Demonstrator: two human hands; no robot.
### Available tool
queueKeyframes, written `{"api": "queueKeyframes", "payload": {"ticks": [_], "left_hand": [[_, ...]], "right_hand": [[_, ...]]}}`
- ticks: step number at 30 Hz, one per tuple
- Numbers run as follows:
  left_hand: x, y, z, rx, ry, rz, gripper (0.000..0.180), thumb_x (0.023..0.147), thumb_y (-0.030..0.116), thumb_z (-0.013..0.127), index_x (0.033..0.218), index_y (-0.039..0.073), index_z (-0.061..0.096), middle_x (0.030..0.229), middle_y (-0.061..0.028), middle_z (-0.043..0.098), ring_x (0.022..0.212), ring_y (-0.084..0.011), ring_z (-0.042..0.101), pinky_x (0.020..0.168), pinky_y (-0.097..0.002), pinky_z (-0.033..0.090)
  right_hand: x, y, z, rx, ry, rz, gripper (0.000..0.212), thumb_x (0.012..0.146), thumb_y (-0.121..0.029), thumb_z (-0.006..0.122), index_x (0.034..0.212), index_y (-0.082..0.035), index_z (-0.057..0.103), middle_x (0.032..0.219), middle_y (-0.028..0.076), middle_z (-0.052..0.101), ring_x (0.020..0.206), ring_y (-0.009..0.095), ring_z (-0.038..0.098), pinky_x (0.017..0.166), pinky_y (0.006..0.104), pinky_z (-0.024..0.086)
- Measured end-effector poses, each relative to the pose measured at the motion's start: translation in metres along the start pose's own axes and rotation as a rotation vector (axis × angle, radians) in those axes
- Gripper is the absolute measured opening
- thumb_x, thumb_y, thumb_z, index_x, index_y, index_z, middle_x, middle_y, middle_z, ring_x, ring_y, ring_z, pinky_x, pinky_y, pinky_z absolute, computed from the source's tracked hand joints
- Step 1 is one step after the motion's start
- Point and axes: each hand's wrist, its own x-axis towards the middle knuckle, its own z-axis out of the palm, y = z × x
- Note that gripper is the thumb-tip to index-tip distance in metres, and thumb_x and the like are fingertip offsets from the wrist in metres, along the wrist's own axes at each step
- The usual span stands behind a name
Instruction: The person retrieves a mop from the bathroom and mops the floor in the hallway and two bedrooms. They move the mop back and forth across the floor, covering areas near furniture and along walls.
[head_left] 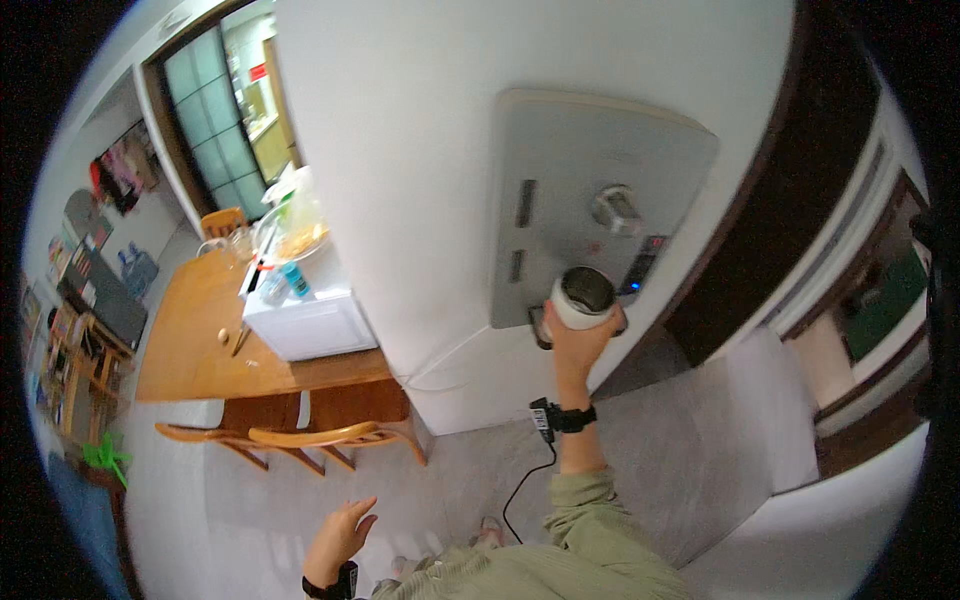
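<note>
My right hand is closed round a white cup with a dark inside, its open top facing up. The cup is in front of a grey wall-mounted water dispenser, just below its round silver spout. No stream of water can be made out, and what the cup holds is too dark to tell. Beside the cup, a small control panel shows a lit blue light. Low on the left, my left hand hangs in the air with nothing in it, its thumb and fingers apart.
A wooden table with two chairs tucked at it stands to the left. On it are a white box-shaped appliance, a plastic bag and a blue-capped bottle. A black cable hangs from my right wrist. A dark doorway lies right.
</note>
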Motion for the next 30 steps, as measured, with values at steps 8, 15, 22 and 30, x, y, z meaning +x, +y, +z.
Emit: {"api": "queueKeyframes", "payload": {"ticks": [8, 15, 22, 30], "left_hand": [[-0.052, -0.062, -0.016, -0.04, 0.094, -0.103, 0.03, 0.088, 0.013, 0.061, 0.117, 0.004, 0.059, 0.094, -0.0194, 0.065, 0.086, -0.0377, 0.06, 0.091, -0.0424, 0.048], [-0.115, -0.171, -0.035, -0.115, 0.279, -0.147, 0.029, 0.088, 0.012, 0.061, 0.116, 0.003, 0.059, 0.097, -0.0187, 0.065, 0.09, -0.0374, 0.06, 0.088, -0.0423, 0.049], [-0.205, -0.245, -0.094, -0.037, 0.317, -0.344, 0.028, 0.087, 0.011, 0.061, 0.113, 0.002, 0.06, 0.098, -0.0193, 0.065, 0.092, -0.038, 0.059, 0.088, -0.0434, 0.046], [-0.243, -0.295, -0.122, -0.071, 0.38, -0.524, 0.03, 0.087, 0.012, 0.061, 0.115, 0.001, 0.059, 0.104, -0.0204, 0.064, 0.094, -0.0394, 0.059, 0.088, -0.0421, 0.047]], "right_hand": [[0.007, -0.028, -0.015, -0.09, 0.111, -0.204, 0.075, 0.067, -0.022, 0.088, 0.123, 0.004, 0.045, 0.121, 0.018, 0.053, 0.111, 0.029, 0.054, 0.097, 0.043, 0.044], [-0.083, -0.099, -0.004, 0.333, -0.271, 0.037, 0.081, 0.066, -0.022, 0.085, 0.132, 0.0, 0.043, 0.126, 0.016, 0.052, 0.113, 0.027, 0.055, 0.098, 0.0429, 0.045], [-0.236, -0.181, 0.067, 0.585, -0.7, 0.302, 0.058, 0.077, -0.012, 0.075, 0.127, -0.002, 0.048, 0.119, 0.01, 0.057, 0.106, 0.021, 0.056, 0.093, 0.036, 0.046], [-0.401, -0.227, 0.227, 0.793, -1.069, 0.448, 0.073, 0.069, -0.004, 0.083, 0.126, -0.011, 0.037, 0.123, 0.007, 0.052, 0.114, 0.021, 0.054, 0.1, 0.0388, 0.045]]}}
